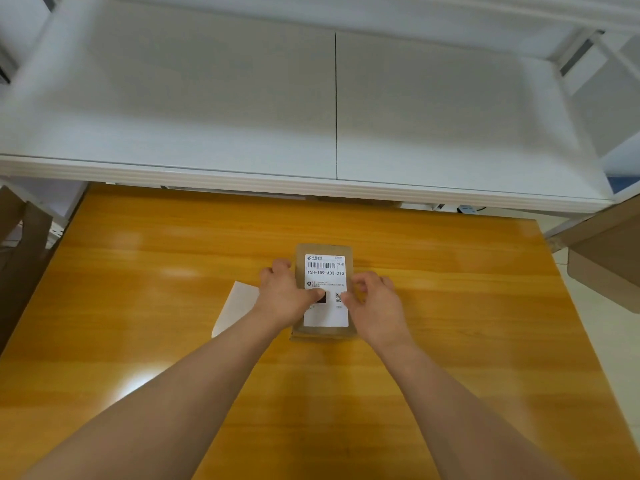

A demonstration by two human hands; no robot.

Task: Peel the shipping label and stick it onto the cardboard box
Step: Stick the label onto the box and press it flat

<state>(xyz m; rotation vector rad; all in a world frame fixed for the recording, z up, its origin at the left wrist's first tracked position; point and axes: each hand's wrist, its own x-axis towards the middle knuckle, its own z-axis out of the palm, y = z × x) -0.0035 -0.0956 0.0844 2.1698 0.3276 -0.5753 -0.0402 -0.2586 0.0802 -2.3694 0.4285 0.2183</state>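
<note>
A small brown cardboard box (300, 258) lies flat in the middle of the wooden table. A white shipping label (325, 271) with a barcode and the code 15H-159-A03-210 lies flat on its top face. My left hand (285, 296) grips the box's left side, its thumb pressing on the label's middle. My right hand (375, 303) rests at the box's right edge, thumb on the label near the QR code and fingers curled. A white backing sheet (235, 306) lies on the table left of the box, partly under my left wrist.
The orange wooden table (450, 306) stretches on all sides of the box. A white shelf (242, 168) overhangs the table's far edge. Brown cardboard pieces (606, 258) stand off the table at the right, and more brown board at the far left (20, 244).
</note>
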